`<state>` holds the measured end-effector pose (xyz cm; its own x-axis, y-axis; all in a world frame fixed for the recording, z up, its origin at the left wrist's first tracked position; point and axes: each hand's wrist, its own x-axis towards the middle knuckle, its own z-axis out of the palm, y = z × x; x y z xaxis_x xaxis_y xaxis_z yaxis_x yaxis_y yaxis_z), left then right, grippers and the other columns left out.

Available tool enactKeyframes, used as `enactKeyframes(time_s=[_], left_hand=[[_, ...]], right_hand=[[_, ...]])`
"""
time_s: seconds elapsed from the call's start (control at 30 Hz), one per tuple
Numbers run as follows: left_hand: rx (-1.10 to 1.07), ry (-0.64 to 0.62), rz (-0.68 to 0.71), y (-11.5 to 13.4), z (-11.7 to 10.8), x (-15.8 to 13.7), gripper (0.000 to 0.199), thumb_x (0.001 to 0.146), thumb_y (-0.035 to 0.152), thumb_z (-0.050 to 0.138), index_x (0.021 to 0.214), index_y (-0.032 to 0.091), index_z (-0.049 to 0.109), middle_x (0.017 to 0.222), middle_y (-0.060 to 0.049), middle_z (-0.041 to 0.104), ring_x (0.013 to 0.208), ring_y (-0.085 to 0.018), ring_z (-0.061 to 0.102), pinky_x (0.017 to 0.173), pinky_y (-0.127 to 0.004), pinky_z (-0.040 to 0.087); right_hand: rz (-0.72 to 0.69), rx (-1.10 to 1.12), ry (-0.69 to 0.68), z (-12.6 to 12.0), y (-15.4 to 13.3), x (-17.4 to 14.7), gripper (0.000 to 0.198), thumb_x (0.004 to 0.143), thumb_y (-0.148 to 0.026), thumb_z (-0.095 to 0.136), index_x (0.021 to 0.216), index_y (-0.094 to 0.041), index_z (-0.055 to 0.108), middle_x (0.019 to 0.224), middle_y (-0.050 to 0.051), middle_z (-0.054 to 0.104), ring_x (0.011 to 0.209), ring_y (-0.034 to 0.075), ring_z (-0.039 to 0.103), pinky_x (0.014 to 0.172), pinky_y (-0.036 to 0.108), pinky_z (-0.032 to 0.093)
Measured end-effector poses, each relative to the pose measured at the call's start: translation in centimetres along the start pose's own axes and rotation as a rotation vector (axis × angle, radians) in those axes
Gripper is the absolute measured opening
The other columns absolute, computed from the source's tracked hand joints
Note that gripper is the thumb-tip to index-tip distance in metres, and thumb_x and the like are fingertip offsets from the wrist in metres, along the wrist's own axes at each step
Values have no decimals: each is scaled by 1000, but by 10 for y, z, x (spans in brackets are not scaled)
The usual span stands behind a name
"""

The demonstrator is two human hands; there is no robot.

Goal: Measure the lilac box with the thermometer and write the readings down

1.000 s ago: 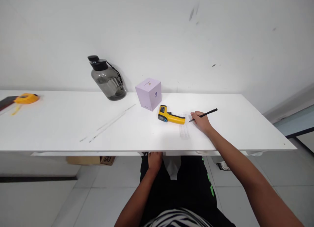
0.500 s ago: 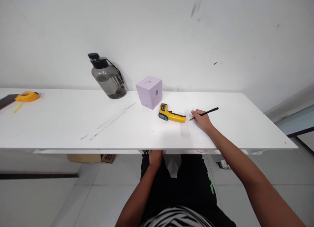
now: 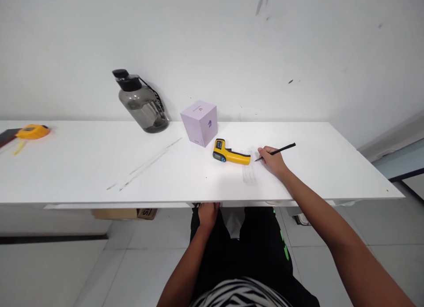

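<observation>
- Right hand (image 3: pixel 273 160): thumb and fingertips pinch a black pen (image 3: pixel 283 149) near its lower end; the side of the hand lies over the white tabletop (image 3: pixel 185 181).
- Pen: slanted, upper end toward the right, tip pointing down and left at the surface; whether the tip touches I cannot tell from here.
- Faint grey patch of marks (image 3: pixel 249 173): on the tabletop, just left of the hand; too pale to read.
- Yellow-and-black handheld thermometer (image 3: pixel 233 157): lying on the tabletop left of the pen tip, its handle end near the tip and its small display end farther left.
- Left hand (image 3: pixel 208 215): low, at the person's dark trousers (image 3: pixel 261 254), just below the front edge; the fingers are partly hidden, so I cannot tell whether they grip anything.
- Pale purple box (image 3: pixel 199 125): behind the thermometer and slightly left, near the wall (image 3: pixel 212 42).
- Grey transparent bottle (image 3: pixel 144 108): black-capped, part filled, left of the box and near the wall.
- Orange-yellow tape measure (image 3: pixel 33 131): far left, beside a dark object (image 3: pixel 8 136) cut off by the edge of view.
</observation>
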<state>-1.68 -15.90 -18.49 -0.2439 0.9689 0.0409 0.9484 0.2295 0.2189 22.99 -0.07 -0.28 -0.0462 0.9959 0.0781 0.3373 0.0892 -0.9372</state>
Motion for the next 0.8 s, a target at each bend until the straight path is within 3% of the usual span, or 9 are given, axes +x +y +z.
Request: enactKeyframes(time_s=[0.13, 0.23, 0.3, 0.33, 0.37, 0.47, 0.57, 0.73, 0.8], left_hand=[[-180, 118, -22, -2, -27, -38, 34, 91, 42, 47, 103, 16, 65, 104, -15, 67, 95, -27, 66, 78, -36, 53], [-494, 325, 159, 0, -73, -58, 20, 88, 43, 52, 93, 26, 61, 86, -7, 63, 73, -22, 62, 69, -37, 53], [-588, 593, 300, 7, -113, -41, 21, 82, 42, 61, 99, 29, 58, 87, -5, 61, 76, -24, 60, 74, -43, 53], [-636, 758, 276, 12, -134, -22, 31, 79, 42, 65, 105, 29, 55, 94, -7, 60, 86, -26, 61, 82, -47, 52], [-683, 805, 238, 19, -152, 4, 45, 77, 43, 68, 116, 28, 51, 108, -9, 58, 100, -28, 59, 89, -48, 51], [-849, 595, 73, 39, -188, 98, 96, 71, 50, 75, 145, 22, 21, 150, -19, 28, 137, -32, 37, 108, -48, 40], [-825, 433, -100, 48, -189, 173, 128, 56, 51, 85, 150, 13, 8, 156, -26, 14, 147, -39, 16, 119, -54, 19], [-828, 466, -231, 31, -165, 215, 122, 60, 52, 82, 151, 10, 12, 153, -26, 26, 145, -37, 24, 119, -53, 20], [-910, 449, -175, 21, -162, 218, 122, 63, 52, 81, 152, 15, 7, 155, -24, 26, 145, -35, 27, 118, -52, 24]], right_hand=[[-32, 31, 3, 2, 0, -1, 42, 86, -51, 55, 58, -20, 57, 44, -4, 45, 49, 12, 41, 54, 28, 34], [-88, -46, 59, 4, 1, -2, 46, 89, -59, 49, 68, -20, 64, 53, -1, 53, 57, 15, 50, 59, 29, 39], [-164, -201, 127, 4, 2, -2, 42, 89, -57, 51, 74, -21, 67, 69, 3, 64, 70, 18, 58, 67, 30, 43], [-208, -293, 165, 3, 2, -1, 39, 90, -54, 51, 80, -21, 69, 81, 5, 67, 78, 20, 61, 72, 31, 45], [-241, -382, 198, 2, 1, 0, 34, 91, -50, 51, 88, -21, 70, 91, 6, 68, 84, 21, 62, 76, 31, 45], [-202, -581, 243, -3, -1, 8, 36, 94, -32, 45, 123, -18, 61, 114, 12, 66, 94, 24, 63, 82, 35, 47], [-72, -694, 208, -5, -3, 21, 43, 95, -20, 37, 134, -10, 53, 124, 18, 63, 106, 28, 62, 88, 38, 45], [14, -790, 112, 3, -5, 41, 39, 99, -22, 34, 126, -11, 60, 120, 19, 65, 108, 29, 62, 88, 37, 44], [6, -806, 80, 7, -10, 41, 38, 98, -24, 37, 126, -13, 61, 117, 18, 66, 104, 30, 63, 85, 37, 44]])
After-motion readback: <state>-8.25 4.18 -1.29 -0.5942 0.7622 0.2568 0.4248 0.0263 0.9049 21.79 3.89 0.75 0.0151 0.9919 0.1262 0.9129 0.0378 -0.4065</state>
